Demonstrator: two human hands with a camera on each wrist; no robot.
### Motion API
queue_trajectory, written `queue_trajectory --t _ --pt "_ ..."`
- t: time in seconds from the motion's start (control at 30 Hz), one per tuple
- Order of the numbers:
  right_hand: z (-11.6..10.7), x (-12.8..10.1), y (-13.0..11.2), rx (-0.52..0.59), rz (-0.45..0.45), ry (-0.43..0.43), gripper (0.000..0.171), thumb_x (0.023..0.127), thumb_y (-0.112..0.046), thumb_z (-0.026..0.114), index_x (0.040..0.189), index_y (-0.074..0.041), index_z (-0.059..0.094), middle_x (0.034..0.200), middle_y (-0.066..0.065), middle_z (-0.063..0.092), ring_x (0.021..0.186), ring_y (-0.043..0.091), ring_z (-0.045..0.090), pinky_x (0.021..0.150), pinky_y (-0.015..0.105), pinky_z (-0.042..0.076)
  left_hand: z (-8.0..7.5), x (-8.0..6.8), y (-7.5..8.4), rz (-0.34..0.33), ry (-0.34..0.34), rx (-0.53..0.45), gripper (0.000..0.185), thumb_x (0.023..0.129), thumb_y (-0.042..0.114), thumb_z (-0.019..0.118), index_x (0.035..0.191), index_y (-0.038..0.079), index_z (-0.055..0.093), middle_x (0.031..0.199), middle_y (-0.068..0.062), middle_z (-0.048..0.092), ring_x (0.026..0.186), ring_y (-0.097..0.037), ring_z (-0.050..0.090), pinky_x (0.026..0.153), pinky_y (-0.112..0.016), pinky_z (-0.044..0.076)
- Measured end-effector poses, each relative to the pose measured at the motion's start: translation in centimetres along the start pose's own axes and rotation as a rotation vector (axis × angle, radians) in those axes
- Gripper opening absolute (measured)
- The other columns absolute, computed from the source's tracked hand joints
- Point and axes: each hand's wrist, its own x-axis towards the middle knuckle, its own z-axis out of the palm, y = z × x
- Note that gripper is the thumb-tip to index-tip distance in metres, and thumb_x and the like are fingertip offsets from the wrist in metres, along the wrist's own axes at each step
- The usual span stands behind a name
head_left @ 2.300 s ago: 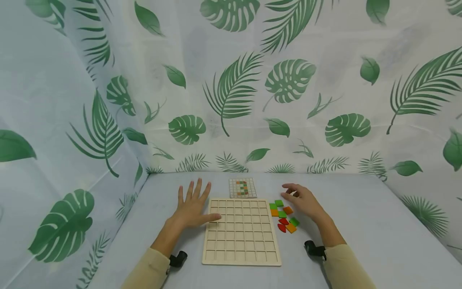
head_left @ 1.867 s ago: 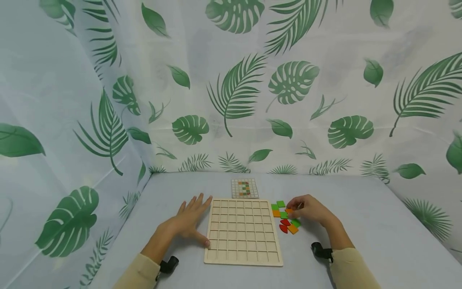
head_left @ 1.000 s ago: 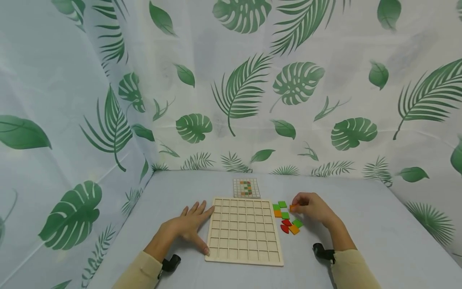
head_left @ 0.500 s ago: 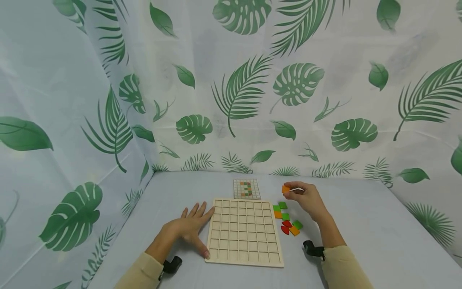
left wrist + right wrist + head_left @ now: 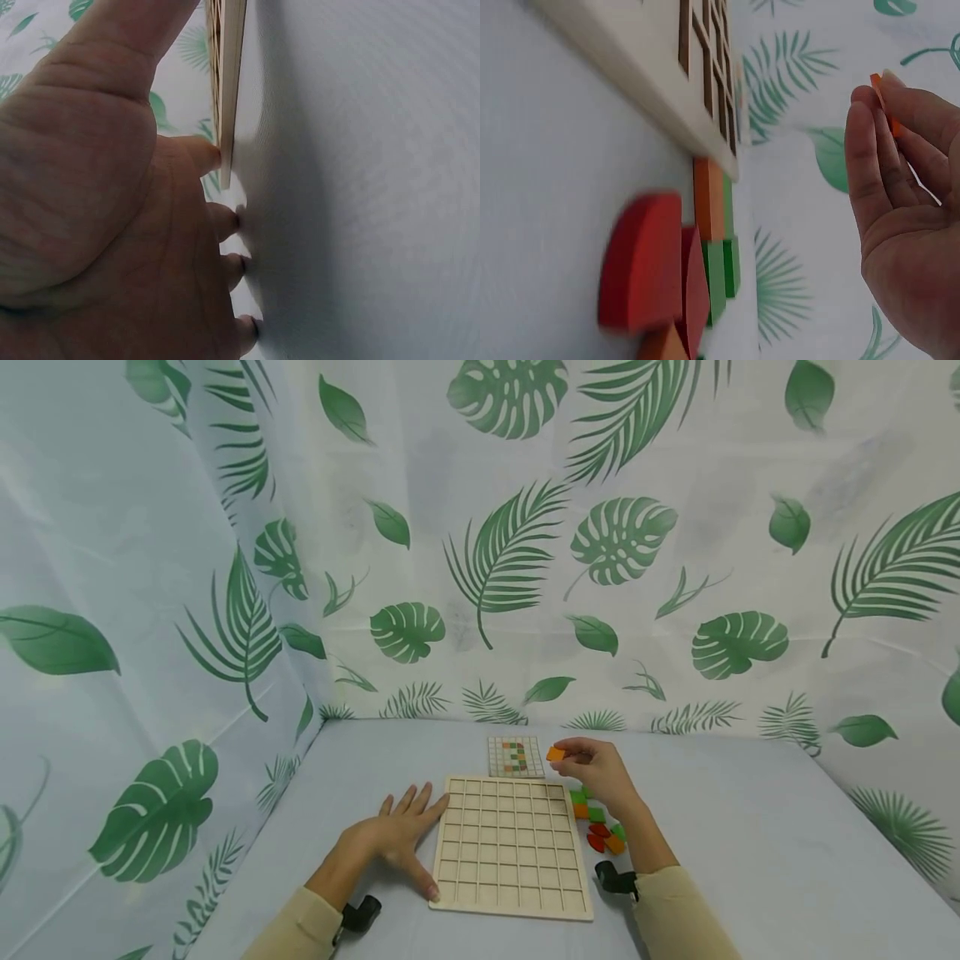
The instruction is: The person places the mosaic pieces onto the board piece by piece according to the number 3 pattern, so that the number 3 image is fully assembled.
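Observation:
An orange square tile (image 5: pixel 555 753) is pinched between the thumb and fingertips of my right hand (image 5: pixel 600 770). It is held above the table, just right of a small printed pattern card (image 5: pixel 516 756). The right wrist view shows the tile (image 5: pixel 883 101) edge-on. My left hand (image 5: pixel 393 839) lies spread along the left side of a wooden grid board (image 5: pixel 510 913), thumb at its near left corner. In the left wrist view the index finger touches the end of the board's edge (image 5: pixel 231 90), and the other fingertips reach the tabletop.
Right of the board lie loose tiles: red rounded pieces (image 5: pixel 596 842), green squares (image 5: pixel 596 815) and orange squares (image 5: pixel 615 844). The right forearm partly covers them. A leaf-print curtain (image 5: pixel 495 568) hangs behind the white table and to its left.
My right hand took the orange tile from the group, lifted it and carried it left toward the card. My left hand slid down along the board's left edge, then stayed there.

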Motion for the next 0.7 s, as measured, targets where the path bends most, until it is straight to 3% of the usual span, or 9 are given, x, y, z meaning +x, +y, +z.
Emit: queue_trajectory --t 0.17,0.4,0.7 --pt "1.8 0.3 -0.8 0.019 -0.027 -0.026 0.035 0.084 -0.035 0.074 0.113 -0.017 0.067 0.103 0.004 0.068 0.093 0.029 0.065 0.086 0.049 0.052 0.0 0.0 0.1 -0.001 0.000 -0.003 0.140 0.049 0.080 0.074 0.156 0.025 0.002 0.160 -0.014 -0.008 0.146 -0.037 -0.010 0.112 -0.063 -0.003" --pt "3.6 0.5 -1.3 0.105 -0.025 -0.025 0.033 0.084 -0.031 0.075 0.113 -0.017 0.068 0.102 0.008 0.068 0.095 0.040 0.063 0.087 0.053 0.050 -0.1 -0.1 0.2 -0.012 -0.004 -0.012 0.141 0.048 0.079 0.075 0.156 0.025 0.003 0.160 -0.014 -0.008 0.146 -0.037 -0.010 0.112 -0.063 -0.003" --pt "5.7 0.7 -1.3 0.313 0.025 -0.120 0.033 0.087 -0.021 0.073 0.116 -0.009 0.064 0.117 0.017 0.062 0.109 0.045 0.057 0.091 0.055 0.048 0.1 0.0 0.0 -0.004 0.002 -0.001 0.140 0.048 0.080 0.074 0.156 0.025 0.002 0.161 -0.014 -0.007 0.146 -0.037 -0.009 0.112 -0.063 -0.003"
